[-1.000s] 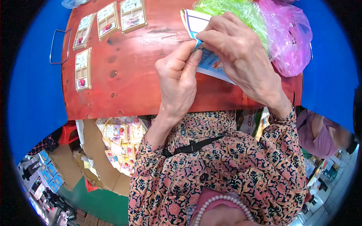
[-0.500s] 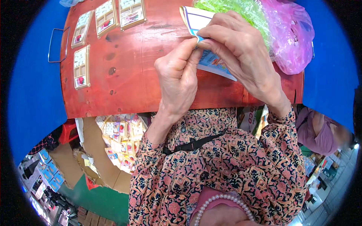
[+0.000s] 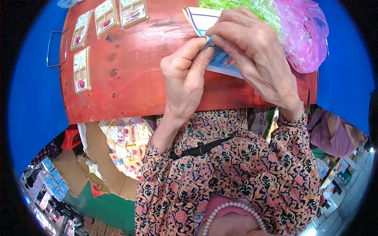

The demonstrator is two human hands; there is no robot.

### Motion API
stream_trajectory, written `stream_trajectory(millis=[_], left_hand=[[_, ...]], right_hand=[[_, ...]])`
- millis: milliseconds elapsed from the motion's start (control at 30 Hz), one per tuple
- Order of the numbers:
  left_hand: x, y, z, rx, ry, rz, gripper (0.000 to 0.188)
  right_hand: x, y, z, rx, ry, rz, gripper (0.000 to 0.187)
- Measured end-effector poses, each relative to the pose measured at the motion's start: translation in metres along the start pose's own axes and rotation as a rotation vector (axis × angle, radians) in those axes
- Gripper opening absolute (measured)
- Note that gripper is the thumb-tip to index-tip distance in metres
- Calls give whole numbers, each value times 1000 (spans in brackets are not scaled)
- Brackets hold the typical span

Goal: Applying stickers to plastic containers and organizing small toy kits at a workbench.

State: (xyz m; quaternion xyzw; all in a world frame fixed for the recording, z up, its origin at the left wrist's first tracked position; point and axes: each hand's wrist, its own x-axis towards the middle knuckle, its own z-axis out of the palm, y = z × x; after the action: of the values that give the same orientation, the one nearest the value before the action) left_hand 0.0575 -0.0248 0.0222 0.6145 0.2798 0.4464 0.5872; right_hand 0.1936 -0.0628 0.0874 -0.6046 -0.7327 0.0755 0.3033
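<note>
Over the red wooden table, both hands meet at the edge of a folded printed sheet [image 3: 204, 19], white and blue outside with a pale yellow inner side. My left hand [image 3: 184, 74] is closed, its thumb and forefinger pinching the sheet's near-left edge. Right beside it, my right hand [image 3: 256, 55] pinches the same edge between thumb and fingers and covers much of the sheet. The fingertips nearly touch. Part of a blue picture shows below the right fingers. Whether anything small lies between the fingertips, I cannot tell.
On the red table [image 3: 134, 78], several small beige trays [image 3: 82, 70] hold white pieces and a red-fruit picture. Bright green shreds [image 3: 236, 4] and a pink plastic bag [image 3: 301, 35] lie at the far right. Below the table's left edge, a cardboard box [image 3: 103, 157] contains many similar trays.
Both hands keep their pinch on the sheet, with the fingers shifting slightly along its edge. The sheet's visible lower part sits a little higher, and the whole view has moved slightly.
</note>
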Motion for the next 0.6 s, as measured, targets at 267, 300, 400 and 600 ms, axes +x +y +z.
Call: stream_trajectory(millis=[267, 300, 400, 600], left_hand=[[-1, 0, 1, -111, -8, -50, 14], [-1, 0, 1, -104, -3, -36, 15], [-1, -2, 1, -109, -6, -16, 15], [-1, -3, -1, 19, -21, 105, 12]], right_hand=[[-2, 4, 2, 150, -10, 89, 11], [-3, 4, 2, 192, -7, 119, 11], [-4, 8, 0, 324, -32, 176, 11], [-4, 11, -2, 230, -30, 89, 11]])
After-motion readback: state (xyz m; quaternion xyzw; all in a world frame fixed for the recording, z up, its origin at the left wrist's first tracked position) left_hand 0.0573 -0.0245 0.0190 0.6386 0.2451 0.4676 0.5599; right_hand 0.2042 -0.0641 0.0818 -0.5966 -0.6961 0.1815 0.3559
